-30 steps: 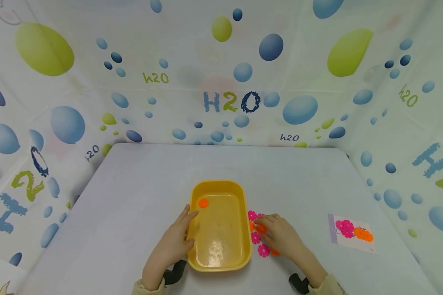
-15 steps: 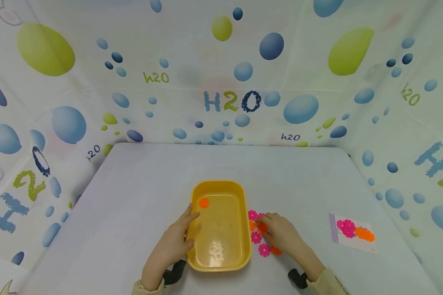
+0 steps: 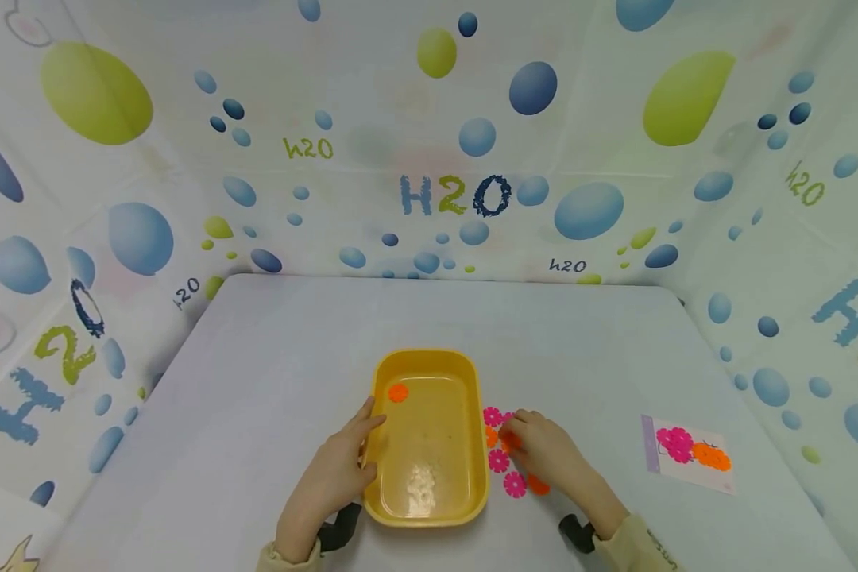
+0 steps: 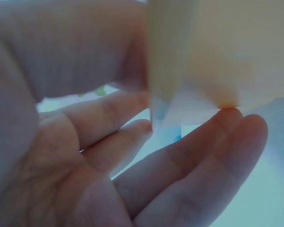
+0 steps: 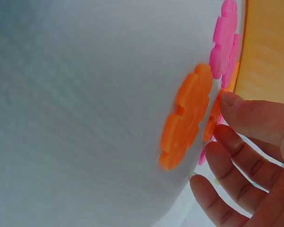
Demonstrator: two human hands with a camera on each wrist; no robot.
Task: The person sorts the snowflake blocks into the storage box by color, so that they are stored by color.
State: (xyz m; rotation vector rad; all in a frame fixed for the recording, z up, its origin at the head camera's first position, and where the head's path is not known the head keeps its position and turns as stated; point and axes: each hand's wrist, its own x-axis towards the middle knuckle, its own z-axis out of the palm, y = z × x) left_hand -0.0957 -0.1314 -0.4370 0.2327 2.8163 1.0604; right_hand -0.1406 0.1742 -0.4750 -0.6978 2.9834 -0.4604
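Evidently, right hand (image 3: pixel 543 449) pinches orange piece (image 5: pixel 213 116)

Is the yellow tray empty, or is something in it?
Not empty, but nowhere near full: one orange piece lies in the yellow tray, toward its far left corner. The pink pieces are outside, to its right.

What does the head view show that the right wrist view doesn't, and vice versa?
Only head view: the left hand at the yellow tray, an orange disc inside it, and the card off to the right.

Only right wrist view: the palm side of the right hand and the thickness of the nearest orange flower piece.

Both: the tray, the right hand, orange and pink flower pieces, white tabletop.
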